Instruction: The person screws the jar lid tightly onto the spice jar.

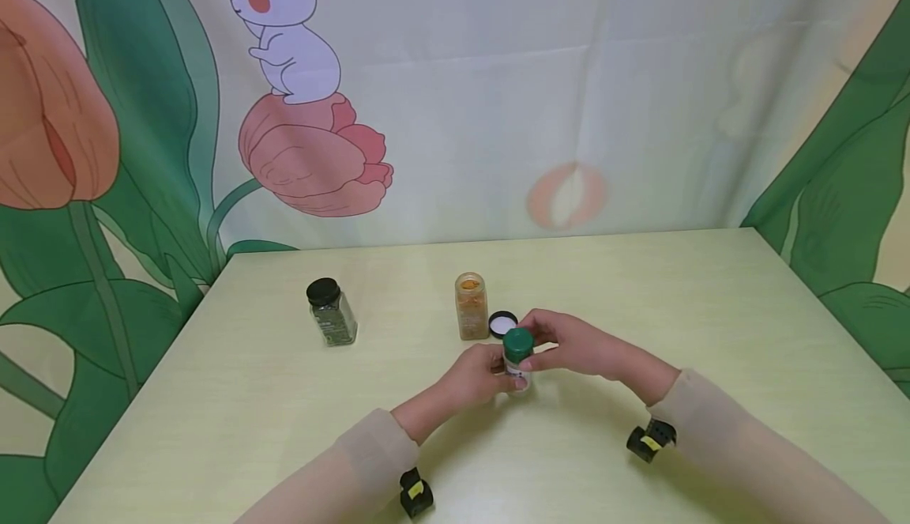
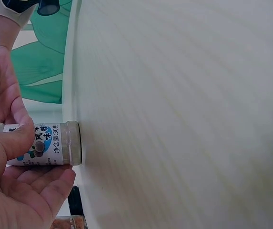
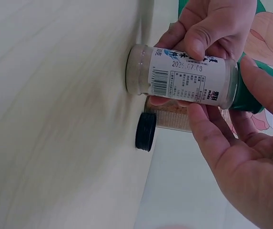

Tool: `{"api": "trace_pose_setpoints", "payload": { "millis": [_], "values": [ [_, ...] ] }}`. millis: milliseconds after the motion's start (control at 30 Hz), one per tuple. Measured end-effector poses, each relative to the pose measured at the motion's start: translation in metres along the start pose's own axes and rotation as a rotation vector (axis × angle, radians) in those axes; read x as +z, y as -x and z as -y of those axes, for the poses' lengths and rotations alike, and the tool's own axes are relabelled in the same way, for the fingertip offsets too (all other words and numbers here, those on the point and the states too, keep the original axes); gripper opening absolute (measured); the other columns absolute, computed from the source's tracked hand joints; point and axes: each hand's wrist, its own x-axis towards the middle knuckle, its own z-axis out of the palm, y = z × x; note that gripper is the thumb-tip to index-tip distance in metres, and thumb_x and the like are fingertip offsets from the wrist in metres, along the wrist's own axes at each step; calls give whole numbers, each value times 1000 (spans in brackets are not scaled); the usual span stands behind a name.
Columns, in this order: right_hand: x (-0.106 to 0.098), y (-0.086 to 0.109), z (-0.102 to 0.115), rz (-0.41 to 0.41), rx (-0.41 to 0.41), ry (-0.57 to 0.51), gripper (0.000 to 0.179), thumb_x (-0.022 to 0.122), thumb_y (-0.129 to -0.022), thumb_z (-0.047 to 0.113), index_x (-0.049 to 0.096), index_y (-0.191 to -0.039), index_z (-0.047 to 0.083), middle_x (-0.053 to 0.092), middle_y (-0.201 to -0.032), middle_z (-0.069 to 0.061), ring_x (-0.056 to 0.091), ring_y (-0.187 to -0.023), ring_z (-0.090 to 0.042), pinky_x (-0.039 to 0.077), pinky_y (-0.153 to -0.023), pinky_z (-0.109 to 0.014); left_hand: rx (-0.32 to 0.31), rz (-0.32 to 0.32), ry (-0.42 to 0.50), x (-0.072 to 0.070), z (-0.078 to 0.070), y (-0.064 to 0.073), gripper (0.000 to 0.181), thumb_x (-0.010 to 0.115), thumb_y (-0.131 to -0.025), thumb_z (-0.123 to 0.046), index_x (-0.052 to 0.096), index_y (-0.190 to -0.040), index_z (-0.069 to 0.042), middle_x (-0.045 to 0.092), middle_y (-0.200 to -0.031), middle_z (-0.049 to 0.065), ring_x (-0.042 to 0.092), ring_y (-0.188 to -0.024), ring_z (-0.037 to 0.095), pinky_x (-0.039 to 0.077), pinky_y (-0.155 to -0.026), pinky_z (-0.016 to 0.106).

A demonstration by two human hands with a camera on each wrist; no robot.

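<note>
Jointly, left hand (image 1: pixel 475 378) and right hand (image 1: pixel 571 341) angle inward, gripping one jar (image 3: pixel 186 78).

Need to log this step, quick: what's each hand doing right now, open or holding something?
Left hand: closed, holding the labelled jar by its body.
Right hand: closed, holding the jar's green cap.

Pale wood-grain surface (image 1: pixel 213 429) supporting a black-capped glass herb jar (image 1: pixel 334 320), an open spice jar (image 1: pixel 472 311) and an upturned black lid (image 1: pixel 503 324).

jar label (image 2: pixel 45 145) partly hidden by left thumb (image 2: pixel 16 142), sleeves (image 1: pixel 753 441) cropped in head view
</note>
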Motion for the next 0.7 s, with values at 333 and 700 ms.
{"api": "trace_pose_setpoints", "payload": {
  "millis": [333, 700],
  "values": [
    [4, 1, 0, -32, -20, -8, 35, 74, -95, 15, 56, -121, -1, 66, -126, -20, 62, -125, -38, 54, -107, -50, -9, -6, 1, 0, -1, 0, 19, 75, -92, -8, 71, -107, 3, 76, -114, 19, 65, -97, 14, 56, -96, 32],
    [8, 1, -2, -60, -15, -45, 39, 75, -94, 16, 55, -122, -2, 64, -126, -20, 62, -123, -35, 56, -105, -49, -10, 1, 2, 1, -1, 1, 21, 74, -93, -8, 71, -111, 2, 76, -115, 18, 66, -99, 14, 56, -97, 32]
  ]
}}
